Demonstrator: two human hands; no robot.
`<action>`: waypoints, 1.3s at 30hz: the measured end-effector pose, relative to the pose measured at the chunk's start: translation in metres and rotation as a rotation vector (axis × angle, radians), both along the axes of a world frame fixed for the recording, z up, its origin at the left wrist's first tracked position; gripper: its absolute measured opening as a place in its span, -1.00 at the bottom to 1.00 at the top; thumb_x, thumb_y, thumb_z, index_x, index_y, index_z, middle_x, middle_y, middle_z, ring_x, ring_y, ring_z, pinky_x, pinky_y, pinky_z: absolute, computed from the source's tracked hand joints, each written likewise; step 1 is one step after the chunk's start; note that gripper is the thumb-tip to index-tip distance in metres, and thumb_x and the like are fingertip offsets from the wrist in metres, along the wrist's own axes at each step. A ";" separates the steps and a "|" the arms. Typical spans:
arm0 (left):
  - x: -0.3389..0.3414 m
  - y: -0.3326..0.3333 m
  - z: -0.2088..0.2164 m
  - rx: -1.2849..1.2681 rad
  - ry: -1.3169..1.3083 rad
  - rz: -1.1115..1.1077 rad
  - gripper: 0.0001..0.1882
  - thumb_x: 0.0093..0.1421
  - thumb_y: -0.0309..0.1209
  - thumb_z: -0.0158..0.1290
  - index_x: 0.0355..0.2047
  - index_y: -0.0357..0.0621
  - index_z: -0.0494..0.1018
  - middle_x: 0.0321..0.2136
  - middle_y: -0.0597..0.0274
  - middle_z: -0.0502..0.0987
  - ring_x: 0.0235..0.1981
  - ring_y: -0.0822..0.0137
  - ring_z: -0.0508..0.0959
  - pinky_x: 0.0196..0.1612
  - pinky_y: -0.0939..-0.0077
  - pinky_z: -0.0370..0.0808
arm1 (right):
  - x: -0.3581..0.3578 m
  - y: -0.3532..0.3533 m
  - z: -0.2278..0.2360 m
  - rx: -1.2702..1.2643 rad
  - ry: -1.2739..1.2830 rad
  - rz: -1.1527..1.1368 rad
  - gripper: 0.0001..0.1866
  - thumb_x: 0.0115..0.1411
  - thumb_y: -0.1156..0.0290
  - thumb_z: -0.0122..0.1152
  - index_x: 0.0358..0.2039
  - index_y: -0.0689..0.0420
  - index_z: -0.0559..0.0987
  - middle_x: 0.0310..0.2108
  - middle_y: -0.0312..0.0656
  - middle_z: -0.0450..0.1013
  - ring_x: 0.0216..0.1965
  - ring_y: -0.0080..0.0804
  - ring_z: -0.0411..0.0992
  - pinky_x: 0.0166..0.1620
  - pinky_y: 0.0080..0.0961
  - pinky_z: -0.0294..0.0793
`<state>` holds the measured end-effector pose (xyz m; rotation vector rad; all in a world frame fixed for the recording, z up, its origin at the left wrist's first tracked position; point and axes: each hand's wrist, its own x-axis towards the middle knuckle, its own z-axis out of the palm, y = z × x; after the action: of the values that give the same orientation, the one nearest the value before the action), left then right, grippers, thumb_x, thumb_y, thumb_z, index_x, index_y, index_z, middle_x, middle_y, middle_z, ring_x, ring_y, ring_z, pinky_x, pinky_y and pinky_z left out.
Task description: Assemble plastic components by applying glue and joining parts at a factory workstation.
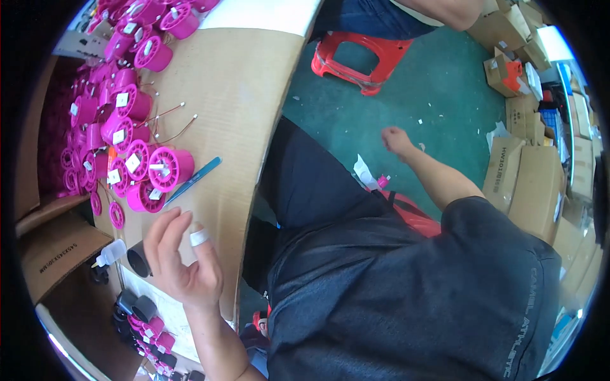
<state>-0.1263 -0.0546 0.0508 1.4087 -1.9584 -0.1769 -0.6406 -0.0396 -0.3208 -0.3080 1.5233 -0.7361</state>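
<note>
My left hand (187,263) hovers over the near end of the cardboard-covered table, fingers apart and slightly curled, with nothing in it. A white wrap circles one of its digits. Just beyond it lie blue tweezers (194,181) and a pink round plastic housing (170,169) with a white tab on its spoked face. Many similar pink housings (131,101) are heaped along the table's left side, some trailing thin wires (166,113) with small connectors. Loose pink rings (116,214) lie nearby. Out over the floor, away from the table, my right hand (397,141) is loosely closed; no object shows in it.
Beside my left hand are a small dropper bottle (111,253) and a black cup-like part (138,259). More pink and black parts (152,333) sit below. Another person in jeans (375,18) is by a red stool (361,62). Cardboard boxes (530,184) are stacked at right.
</note>
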 end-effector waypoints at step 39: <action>-0.137 -0.121 -0.050 0.112 -0.909 -0.246 -0.12 0.13 -0.56 0.05 0.44 -0.36 -0.06 0.39 -0.35 0.07 0.40 -0.31 0.14 0.42 -0.05 0.15 | 0.040 0.140 -0.081 0.205 0.608 0.225 -0.62 0.24 0.25 -0.05 -0.25 0.22 0.67 -0.18 0.07 0.62 -0.17 0.14 0.53 -0.05 -0.11 0.53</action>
<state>-0.2630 -0.1754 0.0008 1.4452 -2.8948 0.3093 -0.6003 0.1008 -0.4015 -0.5728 2.0758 -0.3094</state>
